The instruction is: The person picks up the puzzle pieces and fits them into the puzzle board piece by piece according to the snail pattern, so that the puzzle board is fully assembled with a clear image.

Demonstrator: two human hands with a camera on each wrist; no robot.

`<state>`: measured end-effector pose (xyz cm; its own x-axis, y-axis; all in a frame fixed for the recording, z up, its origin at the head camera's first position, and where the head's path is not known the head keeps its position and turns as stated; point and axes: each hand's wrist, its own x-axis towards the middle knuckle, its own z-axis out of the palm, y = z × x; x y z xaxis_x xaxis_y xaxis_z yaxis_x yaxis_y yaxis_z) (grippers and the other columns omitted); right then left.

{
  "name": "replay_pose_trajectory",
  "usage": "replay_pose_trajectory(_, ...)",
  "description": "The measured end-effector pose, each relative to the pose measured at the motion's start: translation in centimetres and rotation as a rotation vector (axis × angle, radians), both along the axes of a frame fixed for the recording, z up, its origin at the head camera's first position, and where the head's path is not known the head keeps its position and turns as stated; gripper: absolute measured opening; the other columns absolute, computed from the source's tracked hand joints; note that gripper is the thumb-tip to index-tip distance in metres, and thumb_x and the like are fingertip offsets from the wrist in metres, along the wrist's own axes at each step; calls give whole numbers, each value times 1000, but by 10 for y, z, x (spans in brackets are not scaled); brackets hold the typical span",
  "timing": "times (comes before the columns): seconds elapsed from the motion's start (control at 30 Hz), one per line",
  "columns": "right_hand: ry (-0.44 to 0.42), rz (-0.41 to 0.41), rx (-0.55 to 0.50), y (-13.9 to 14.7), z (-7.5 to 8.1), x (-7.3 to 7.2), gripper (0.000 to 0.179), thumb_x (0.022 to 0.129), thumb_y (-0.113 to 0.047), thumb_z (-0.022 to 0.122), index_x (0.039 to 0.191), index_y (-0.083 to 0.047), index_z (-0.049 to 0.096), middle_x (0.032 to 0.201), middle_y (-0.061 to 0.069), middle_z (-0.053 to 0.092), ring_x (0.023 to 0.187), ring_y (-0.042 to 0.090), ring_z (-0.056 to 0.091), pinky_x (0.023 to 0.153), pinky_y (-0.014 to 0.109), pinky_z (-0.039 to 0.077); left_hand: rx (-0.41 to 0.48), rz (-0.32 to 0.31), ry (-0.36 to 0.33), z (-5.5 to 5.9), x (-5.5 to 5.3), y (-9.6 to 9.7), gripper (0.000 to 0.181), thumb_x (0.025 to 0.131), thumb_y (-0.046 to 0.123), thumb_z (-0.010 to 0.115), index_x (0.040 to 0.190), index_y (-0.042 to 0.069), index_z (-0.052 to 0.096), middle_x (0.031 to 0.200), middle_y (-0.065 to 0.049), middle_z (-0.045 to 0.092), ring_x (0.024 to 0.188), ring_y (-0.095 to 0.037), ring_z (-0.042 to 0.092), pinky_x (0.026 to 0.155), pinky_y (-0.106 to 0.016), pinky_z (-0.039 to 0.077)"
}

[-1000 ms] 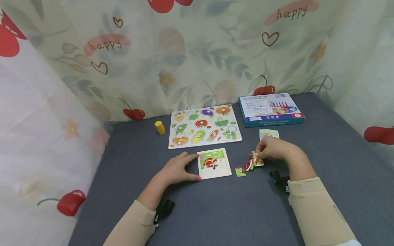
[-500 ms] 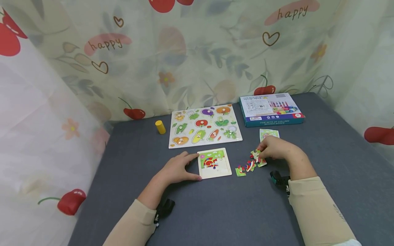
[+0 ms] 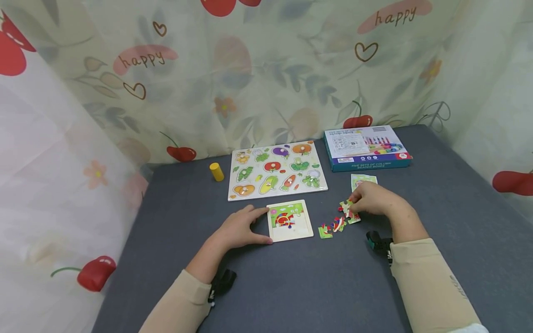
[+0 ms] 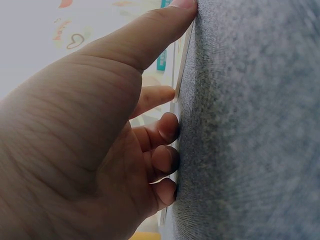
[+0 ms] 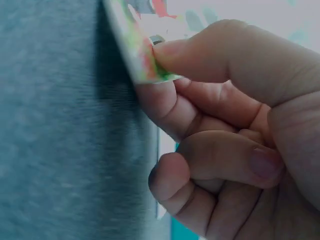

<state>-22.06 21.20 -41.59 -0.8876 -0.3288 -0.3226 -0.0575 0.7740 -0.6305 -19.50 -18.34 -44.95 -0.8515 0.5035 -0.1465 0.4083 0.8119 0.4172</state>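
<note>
My left hand (image 3: 238,227) lies at the left side of a small square puzzle board (image 3: 306,229), its thumb and index finger spread and touching the board's left corners. Part of a red and green picture is in the board, with bare wood at the lower right. My right hand (image 3: 374,201) pinches a jigsaw puzzle piece (image 5: 142,65) between thumb and index finger, tilted close over the table in the right wrist view. The other fingers curl in toward the palm. To the left of this hand, several loose puzzle pieces (image 3: 339,224) trail toward the board.
A larger vegetable puzzle board (image 3: 258,177) lies behind the small one. A yellow cylinder (image 3: 216,172) stands to its left. At the back right is a teal and white box (image 3: 366,164), with a small picture card (image 3: 363,179) in front, partly hidden by the right hand.
The right hand has moved slightly right, and the pieces under its fingers have spread a little apart from the loose row. My left hand and the small board have stayed put.
</note>
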Motion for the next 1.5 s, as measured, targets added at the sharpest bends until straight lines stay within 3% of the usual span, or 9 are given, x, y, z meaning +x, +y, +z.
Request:
replay_pose_trajectory(0.1,-2,-3,-5,1,-2,-1,19,89,-13,74,72,-7,68,64,-1,48,60,16,43,58,33,36,2,-1,-2,1,0,0,93,78,65,81,156,28,47,101,3,49,86,-17,49,73,-36,39)
replay_pose_trajectory(0.33,56,6,-24,3,-5,-3,14,90,-13,74,96,0,74,80,3,59,70,18,51,64,34,43,-4,1,2,1,0,0,93,78,65,81,156,28,47,100,3,49,86,-17,49,73,-36,39)
replay_pose_trajectory(0.67,107,55,69,0,-6,-6,7,87,-13,79,83,-7,79,70,-3,63,67,16,52,63,34,43,-6,3,13,-2,-1,0,93,77,67,81,156,29,47,97,3,48,81,-17,48,69,-35,37)
replay_pose_trajectory(0.83,90,58,21,3,-2,-3,14,90,-17,78,82,-6,79,73,-2,61,67,17,48,62,34,39,-1,4,13,-2,-1,1,93,77,67,81,156,29,47,98,3,49,82,-17,48,70,-35,38)
replay_pose_trajectory(0.97,74,25,-47,7,5,0,20,91,-22,79,92,-2,78,77,3,59,71,20,48,64,36,39,0,4,9,-1,0,1,93,77,66,81,156,28,47,98,3,49,83,-17,48,71,-36,38)
replay_pose_trajectory(1.13,73,-30,-146,8,19,4,39,90,-23,81,118,1,68,81,4,61,78,21,53,70,36,43,-7,0,22,-2,-1,1,93,77,66,81,156,28,47,98,3,48,81,-17,48,69,-35,37)
replay_pose_trajectory(1.33,101,-77,-255,9,37,12,42,90,-19,82,121,-3,57,79,7,61,75,22,54,67,34,43,-5,0,24,-2,0,0,93,77,66,81,156,27,47,98,3,48,81,-17,48,70,-35,37)
replay_pose_trajectory(1.5,161,-118,-281,9,51,19,39,92,-20,80,119,-5,56,84,11,67,69,20,51,62,32,42,-7,-1,27,-3,-1,0,94,77,66,81,156,27,47,97,3,48,80,-17,48,69,-35,37)
